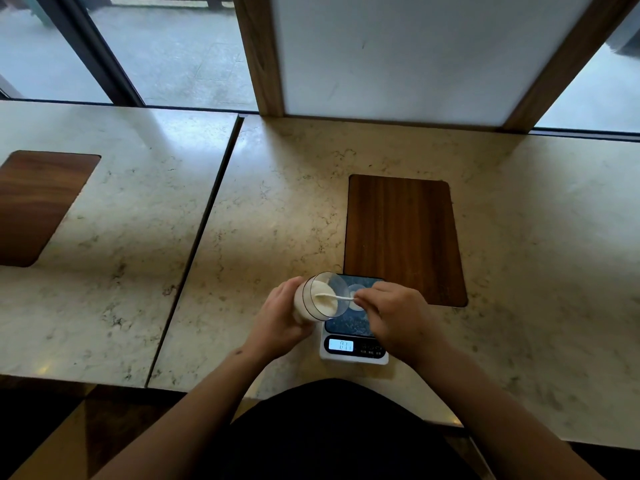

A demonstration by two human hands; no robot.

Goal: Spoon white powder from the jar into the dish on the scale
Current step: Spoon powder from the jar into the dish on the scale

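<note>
My left hand [278, 317] grips a clear jar [320, 296] of white powder, tilted so its mouth faces right, just above the left edge of the scale. My right hand [394, 315] pinches a thin white spoon [334, 298] whose bowl is inside the jar mouth, in the powder. The small white scale [353, 344] has a dark blue top and a lit display. A small round dish [354, 297] sits on the scale, mostly hidden behind the jar rim and my right fingers.
A dark wooden inlay [403, 237] lies in the marble counter [277, 209] just behind the scale. A seam [197, 244] splits the counter from a second slab on the left with another wooden inlay [38, 206]. Windows and a wood-framed white panel [398, 53] stand behind.
</note>
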